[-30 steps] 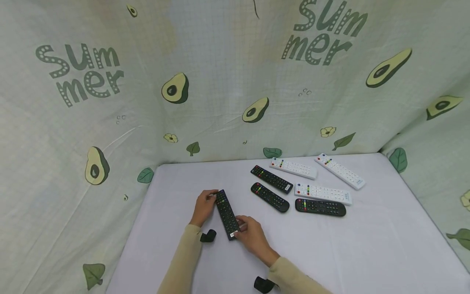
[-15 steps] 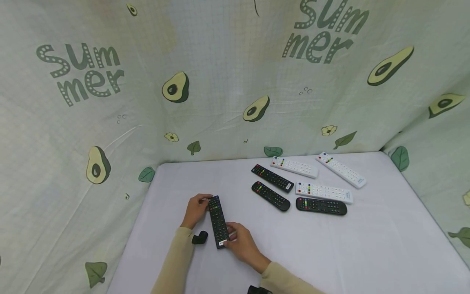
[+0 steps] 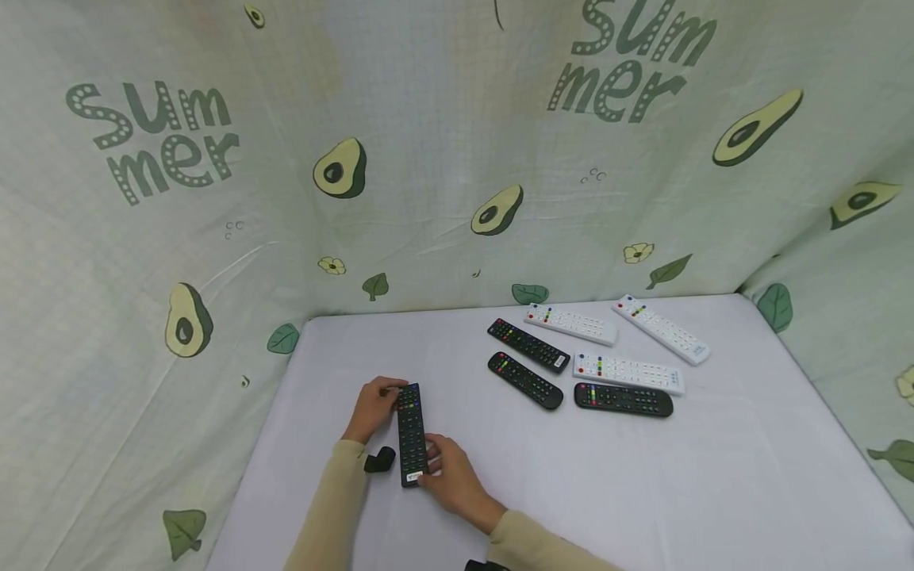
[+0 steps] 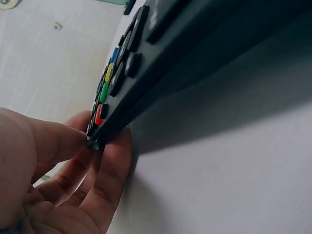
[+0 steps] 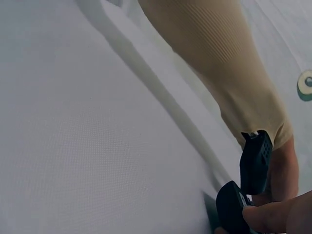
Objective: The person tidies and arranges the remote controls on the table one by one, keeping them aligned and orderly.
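Observation:
A black remote control (image 3: 411, 436) with rows of small buttons lies lengthwise between my two hands, at the left part of the table. My left hand (image 3: 371, 408) pinches its far end between thumb and fingers; the left wrist view shows the thumb on the edge near the red, green, yellow and blue buttons, with the fingers underneath. My right hand (image 3: 453, 480) grips the near end, its thumb by the white label. In the right wrist view that rounded end of the remote control (image 5: 232, 207) shows close over the white cloth, casting a shadow.
To the right lie three more black remotes, one upper (image 3: 528, 346), one lower (image 3: 525, 381) and one level (image 3: 624, 400). Three white remotes rest nearby: a back one (image 3: 571, 323), a slanted one (image 3: 662, 330) and a front one (image 3: 628, 373). Printed cloth (image 3: 421, 262) walls the table (image 3: 714, 476).
Both hands have carried the black remote control left and slightly toward me, turning it from a slant to nearly straight. The other remotes have stayed put.

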Tool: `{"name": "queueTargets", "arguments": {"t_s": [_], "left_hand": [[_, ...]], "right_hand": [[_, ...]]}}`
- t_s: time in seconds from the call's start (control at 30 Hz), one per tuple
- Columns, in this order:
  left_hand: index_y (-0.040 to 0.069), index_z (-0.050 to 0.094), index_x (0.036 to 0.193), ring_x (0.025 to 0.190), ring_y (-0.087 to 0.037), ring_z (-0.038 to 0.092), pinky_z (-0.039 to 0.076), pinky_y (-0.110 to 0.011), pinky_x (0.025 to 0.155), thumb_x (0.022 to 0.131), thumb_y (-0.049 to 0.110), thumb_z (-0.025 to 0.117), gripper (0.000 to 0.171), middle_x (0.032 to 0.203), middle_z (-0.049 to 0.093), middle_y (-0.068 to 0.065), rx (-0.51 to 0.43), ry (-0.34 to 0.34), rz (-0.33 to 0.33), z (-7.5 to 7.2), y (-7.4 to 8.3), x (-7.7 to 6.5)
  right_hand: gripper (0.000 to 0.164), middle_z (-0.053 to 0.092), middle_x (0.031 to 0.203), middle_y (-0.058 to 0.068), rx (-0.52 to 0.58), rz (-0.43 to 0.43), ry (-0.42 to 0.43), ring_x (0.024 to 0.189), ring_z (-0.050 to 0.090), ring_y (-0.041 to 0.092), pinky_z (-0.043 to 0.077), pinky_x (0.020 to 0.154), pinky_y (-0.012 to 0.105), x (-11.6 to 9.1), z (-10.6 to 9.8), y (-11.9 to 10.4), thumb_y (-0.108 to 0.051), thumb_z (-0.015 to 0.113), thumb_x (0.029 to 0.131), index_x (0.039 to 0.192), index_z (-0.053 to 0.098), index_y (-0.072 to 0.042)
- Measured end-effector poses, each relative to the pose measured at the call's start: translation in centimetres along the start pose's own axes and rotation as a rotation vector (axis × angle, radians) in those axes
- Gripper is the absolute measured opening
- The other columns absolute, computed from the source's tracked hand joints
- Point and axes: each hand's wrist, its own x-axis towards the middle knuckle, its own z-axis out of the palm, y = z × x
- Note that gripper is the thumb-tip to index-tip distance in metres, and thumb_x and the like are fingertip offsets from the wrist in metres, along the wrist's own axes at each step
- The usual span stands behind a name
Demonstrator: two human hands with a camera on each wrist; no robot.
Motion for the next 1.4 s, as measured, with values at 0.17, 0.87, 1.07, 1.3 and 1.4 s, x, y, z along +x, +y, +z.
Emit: {"name": "queueTargets", "arguments": {"t_s": [0.17,0.87,1.07,1.3,1.4], "left_hand": [[0.0,0.076,0.119,0.109,-0.032,0.066,0.056,-0.05,0.096,0.103,0.0,0.055,0.027,0.123,0.071,-0.02,0.017,-0.013,-0.004,-0.5,-0.2,0.2],[0.0,0.073,0.124,0.11,-0.032,0.062,0.055,-0.05,0.095,0.107,0.011,0.054,0.028,0.126,0.067,-0.019,0.067,-0.003,-0.055,-0.8,0.3,0.3],[0.0,0.073,0.124,0.119,-0.036,0.061,0.051,-0.056,0.105,0.106,0.008,0.055,0.027,0.128,0.066,-0.019,0.071,0.0,0.013,-0.1,0.4,0.4],[0.002,0.073,0.125,0.126,-0.037,0.055,0.048,-0.058,0.109,0.104,0.006,0.058,0.026,0.131,0.064,-0.018,0.059,-0.014,0.055,0.9,2.7,0.1],[0.001,0.074,0.125,0.125,-0.037,0.056,0.049,-0.058,0.107,0.104,0.005,0.058,0.026,0.13,0.064,-0.018,0.054,-0.031,0.101,1.8,3.9,0.1]], "right_hand": [[0.074,0.059,0.11,0.007,0.005,-0.023,-0.011,0.091,0.063,0.015,0.057,0.073,0.025,0.3,1.0,-0.3,0.005,0.08,0.083,0.149,0.046,0.01],[0.078,0.055,0.113,0.008,-0.098,-0.103,-0.065,0.087,0.061,0.007,0.055,0.071,0.021,0.8,2.0,-0.6,0.0,0.081,0.089,0.155,0.04,0.009],[0.066,0.059,0.116,0.012,-0.083,-0.138,0.011,0.092,0.065,0.013,0.058,0.075,0.024,-0.1,-0.9,0.4,-0.001,0.078,0.09,0.149,0.049,0.006],[0.054,0.065,0.11,0.014,-0.043,-0.155,0.232,0.09,0.07,0.022,0.062,0.078,0.027,-1.3,-6.4,2.8,0.01,0.076,0.085,0.137,0.06,0.006],[0.052,0.066,0.109,0.014,-0.029,-0.109,0.321,0.09,0.07,0.021,0.062,0.077,0.026,-1.8,-9.0,3.5,0.013,0.076,0.084,0.134,0.063,0.005]]}}
